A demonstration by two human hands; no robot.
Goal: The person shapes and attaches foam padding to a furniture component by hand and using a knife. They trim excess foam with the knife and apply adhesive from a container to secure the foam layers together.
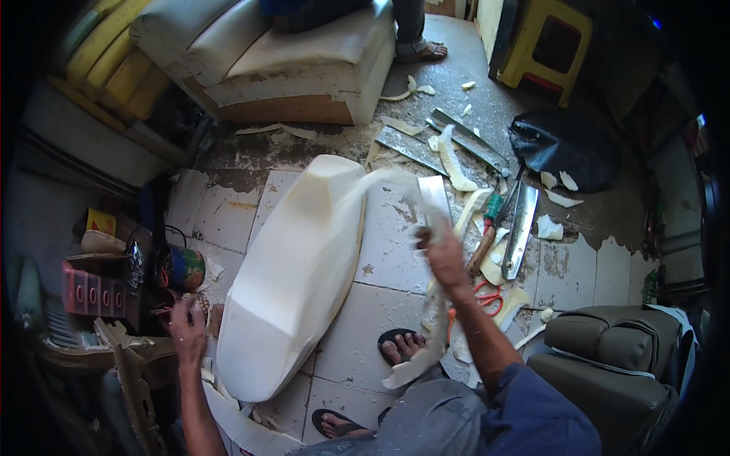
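Note:
A long white foam motorcycle seat (289, 273) lies on the tiles in front of me. My right hand (443, 258), smeared by motion, is closed right of the seat around a pale foam strip (391, 176). The strip arches from the seat's upper right edge to this hand; a long pale length also hangs below it toward my foot. Something small and dark shows at the fingers, too blurred to name. My left hand (188, 328) is left of the seat, fingers apart and holding nothing I can see, near a painted can (186, 267).
Metal blades (521, 232), a green-handled screwdriver (493, 209), red-handled scissors (489, 299) and foam scraps litter the right. A dark padded seat (608, 342) stands lower right. Beyond are a white sofa (304, 61), another person's foot (423, 53), a yellow stool (544, 49) and a black bag (559, 148).

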